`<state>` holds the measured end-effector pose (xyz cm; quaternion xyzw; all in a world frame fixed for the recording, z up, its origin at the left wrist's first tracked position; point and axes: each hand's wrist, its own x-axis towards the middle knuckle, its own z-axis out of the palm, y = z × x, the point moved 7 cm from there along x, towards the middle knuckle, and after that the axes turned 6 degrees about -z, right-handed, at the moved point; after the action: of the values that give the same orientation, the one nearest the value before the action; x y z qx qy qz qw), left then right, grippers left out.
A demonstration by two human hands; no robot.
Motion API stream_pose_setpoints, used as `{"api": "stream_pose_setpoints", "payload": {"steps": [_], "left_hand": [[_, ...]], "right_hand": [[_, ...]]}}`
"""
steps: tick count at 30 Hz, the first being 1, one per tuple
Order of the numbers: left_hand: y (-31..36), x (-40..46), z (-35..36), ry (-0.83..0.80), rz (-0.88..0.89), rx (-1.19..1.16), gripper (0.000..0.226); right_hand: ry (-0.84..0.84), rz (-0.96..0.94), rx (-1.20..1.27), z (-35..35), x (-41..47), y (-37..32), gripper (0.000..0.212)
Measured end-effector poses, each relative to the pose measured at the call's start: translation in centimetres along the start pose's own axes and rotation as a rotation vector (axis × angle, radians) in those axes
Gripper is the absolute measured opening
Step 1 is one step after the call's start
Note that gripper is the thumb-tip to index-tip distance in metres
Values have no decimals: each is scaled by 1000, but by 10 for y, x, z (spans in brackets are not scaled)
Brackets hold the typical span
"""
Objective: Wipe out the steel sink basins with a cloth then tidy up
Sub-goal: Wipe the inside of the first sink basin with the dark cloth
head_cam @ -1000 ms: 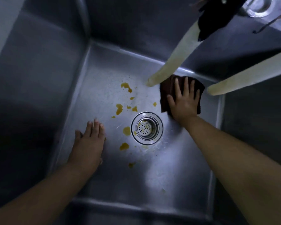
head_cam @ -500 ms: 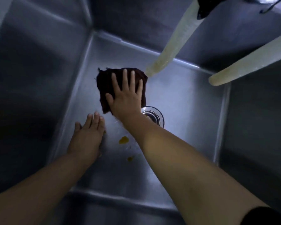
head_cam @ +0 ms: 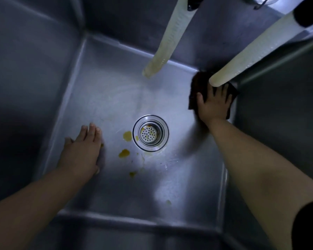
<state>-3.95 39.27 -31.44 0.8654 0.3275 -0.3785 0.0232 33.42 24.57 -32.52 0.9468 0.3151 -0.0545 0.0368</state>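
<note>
The right hand (head_cam: pixel 213 105) presses a dark brown cloth (head_cam: pixel 200 82) flat, fingers apparently spread, in the steel sink basin's (head_cam: pixel 107 98) far right corner; the left hand (head_cam: pixel 81 152) rests open-fingered beside yellow stains (head_cam: pixel 124 153).

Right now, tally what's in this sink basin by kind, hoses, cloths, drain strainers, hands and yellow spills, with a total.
Pale hoses: 2, one at the back, one at the right
Dark cloth: 1, under the right hand
Drain strainer: 1
Hands: 2, with the left hand flat on the basin floor
Yellow puddles beside the drain: 2, plus smaller specks
Total: 8
</note>
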Motion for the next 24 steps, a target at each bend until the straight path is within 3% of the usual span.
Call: {"api": "stream_pose_setpoints", "payload": {"steps": [4, 8, 19, 24], "left_hand": [[-3, 2, 4, 16, 12, -37, 120], [-5, 3, 5, -2, 24, -66, 117], [-6, 5, 8, -33, 21, -92, 93], [-5, 7, 11, -10, 11, -82, 91]], "right_hand": [[-8, 187, 28, 5, 8, 16, 67], [5, 356, 158, 8, 15, -38, 74], [44, -22, 103, -2, 27, -280, 76], [-7, -382, 146, -4, 12, -366, 67]]}}
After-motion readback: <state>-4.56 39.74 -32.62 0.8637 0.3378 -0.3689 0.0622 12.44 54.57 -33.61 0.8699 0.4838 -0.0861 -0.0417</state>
